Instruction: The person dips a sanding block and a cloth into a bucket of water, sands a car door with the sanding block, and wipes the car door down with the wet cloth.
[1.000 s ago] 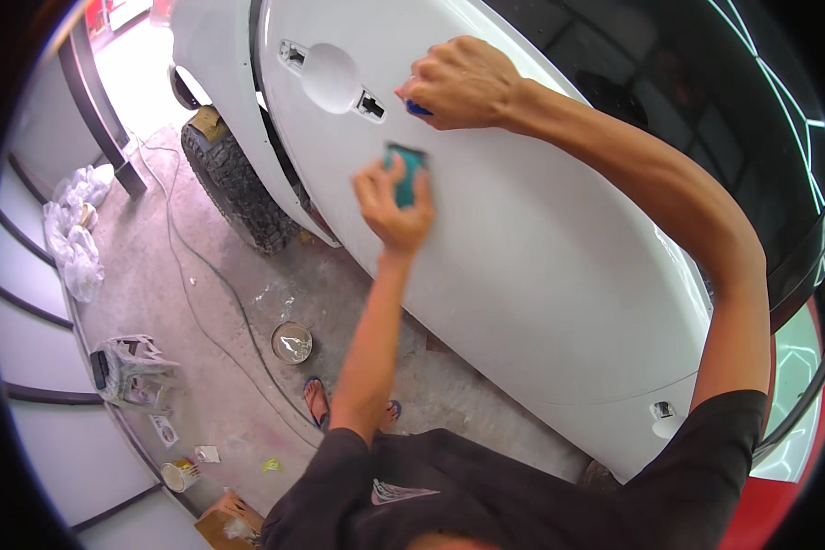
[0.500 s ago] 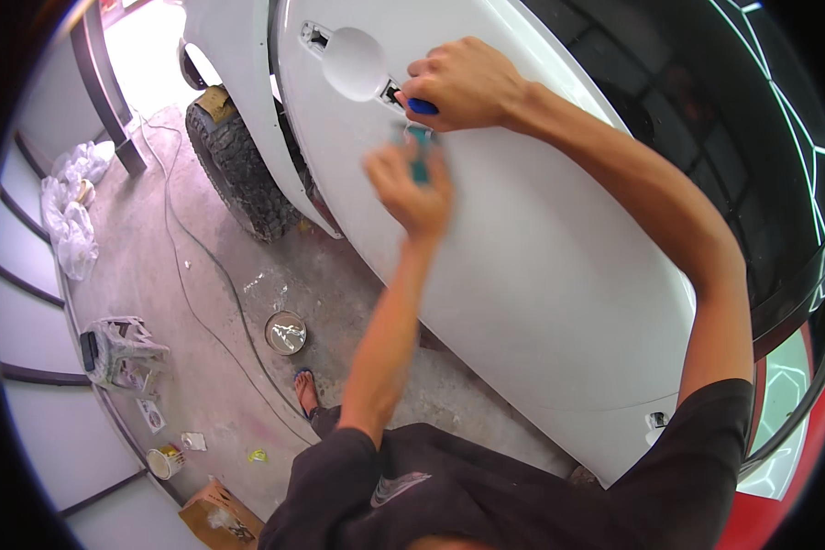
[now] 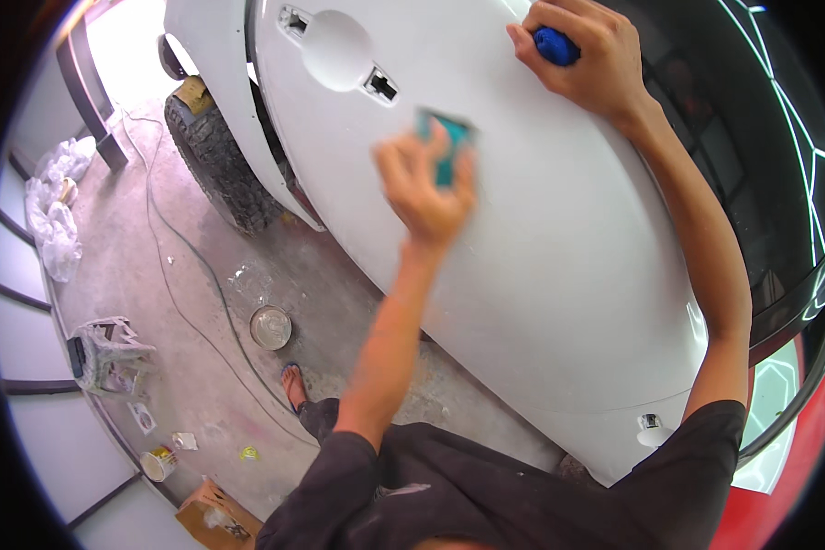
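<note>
A light grey-white car door panel (image 3: 559,266) stretches across the view. Over it, my left hand (image 3: 423,203) grips a flat teal block (image 3: 450,147), slightly blurred; whether the block touches the panel I cannot tell. Farther up and to the right, at the panel's top edge beside the dark window (image 3: 715,119), my right hand (image 3: 600,50) is closed around a bunched blue cloth (image 3: 556,46). Left of both hands sits the round handle recess (image 3: 337,51), with a small square opening (image 3: 381,85) at its lower right.
A muddy tyre (image 3: 215,165) stands left of the door. A round metal can (image 3: 270,328) and a cable (image 3: 197,252) lie on the concrete floor. Along the left wall are plastic sheeting (image 3: 53,220), a step stool (image 3: 115,357), a small bucket (image 3: 158,465) and a cardboard box (image 3: 215,513).
My right hand has moved right, away from the handle opening, with the blue cloth. My left hand has shifted slightly right with the teal block, and the two hands are now farther apart.
</note>
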Tool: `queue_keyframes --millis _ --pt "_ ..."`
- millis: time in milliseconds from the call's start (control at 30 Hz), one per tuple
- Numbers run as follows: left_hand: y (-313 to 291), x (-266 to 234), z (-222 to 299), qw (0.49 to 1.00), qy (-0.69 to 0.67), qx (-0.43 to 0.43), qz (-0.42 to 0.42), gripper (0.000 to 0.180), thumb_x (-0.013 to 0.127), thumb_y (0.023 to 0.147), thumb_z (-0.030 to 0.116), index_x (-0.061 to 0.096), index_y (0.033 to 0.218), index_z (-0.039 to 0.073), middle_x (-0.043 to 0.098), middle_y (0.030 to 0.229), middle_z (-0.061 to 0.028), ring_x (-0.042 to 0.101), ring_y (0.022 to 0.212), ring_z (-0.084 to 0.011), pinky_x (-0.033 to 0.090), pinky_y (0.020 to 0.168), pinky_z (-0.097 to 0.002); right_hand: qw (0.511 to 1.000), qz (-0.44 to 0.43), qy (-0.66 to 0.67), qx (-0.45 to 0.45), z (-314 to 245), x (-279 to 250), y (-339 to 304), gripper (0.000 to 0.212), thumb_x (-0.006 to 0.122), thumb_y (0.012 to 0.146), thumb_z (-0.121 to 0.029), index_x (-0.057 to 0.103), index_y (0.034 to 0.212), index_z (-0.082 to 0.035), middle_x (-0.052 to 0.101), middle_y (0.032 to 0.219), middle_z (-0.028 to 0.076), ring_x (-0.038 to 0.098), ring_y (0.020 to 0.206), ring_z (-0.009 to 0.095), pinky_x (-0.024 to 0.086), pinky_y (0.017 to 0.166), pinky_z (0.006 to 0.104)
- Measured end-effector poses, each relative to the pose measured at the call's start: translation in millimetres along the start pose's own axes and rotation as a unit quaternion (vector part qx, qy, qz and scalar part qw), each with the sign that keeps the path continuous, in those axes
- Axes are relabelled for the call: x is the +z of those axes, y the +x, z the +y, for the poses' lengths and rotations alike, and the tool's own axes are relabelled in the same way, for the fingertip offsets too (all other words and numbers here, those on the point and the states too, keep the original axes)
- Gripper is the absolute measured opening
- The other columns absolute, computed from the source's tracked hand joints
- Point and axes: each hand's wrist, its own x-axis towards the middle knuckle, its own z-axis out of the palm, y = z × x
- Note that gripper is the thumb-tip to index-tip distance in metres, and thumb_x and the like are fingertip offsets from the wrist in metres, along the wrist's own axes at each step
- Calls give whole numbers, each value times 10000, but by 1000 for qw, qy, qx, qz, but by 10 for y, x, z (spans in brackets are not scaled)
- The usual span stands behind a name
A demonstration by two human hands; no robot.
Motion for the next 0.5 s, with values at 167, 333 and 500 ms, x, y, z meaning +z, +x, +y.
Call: queue_keyframes --millis 167,333,500 --pt "-217 -83 182 1000 -11 5 27 308 775 883 158 691 1105 -39 574 975 -143 559 891 -296 478 743 -410 999 -24 10 32 -44 -27 28 179 758 797 -172 636 700 -83 584 673 56 553 535 178 439 493 331" --pt "-247 -124 -303 999 -4 28 28 278 775 885 179 703 1064 -21 581 956 -139 535 822 -276 448 669 -403 999 -17 11 32 -14 -50 19 175 760 794 -173 640 706 -81 584 674 59 548 535 178 434 495 328" --pt "159 -224 -800 992 50 -62 92 265 772 893 205 693 1013 -18 582 909 -125 530 789 -275 433 655 -397 999 -12 19 27 -103 42 100 178 758 806 -182 638 713 -88 584 677 54 543 553 175 429 502 332"
